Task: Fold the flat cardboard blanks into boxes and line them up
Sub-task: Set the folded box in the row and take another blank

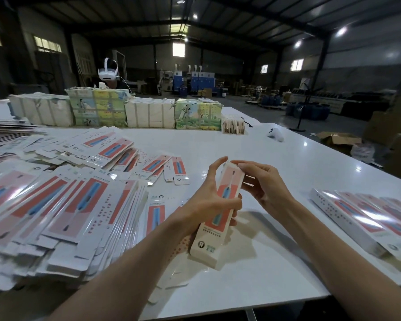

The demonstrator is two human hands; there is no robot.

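Above desk (287, 158), left hand (208, 200) grips half-folded box (207, 244) at mid-length; right hand (262, 184) pinches its far-end flap (234, 166). Likely step: closing end. Next: tuck flap squarely.

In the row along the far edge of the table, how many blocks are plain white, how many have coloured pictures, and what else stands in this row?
Plain white blocks: 2
Blocks with coloured pictures: 2
Small stack of brown-edged cards: 1
Total: 5
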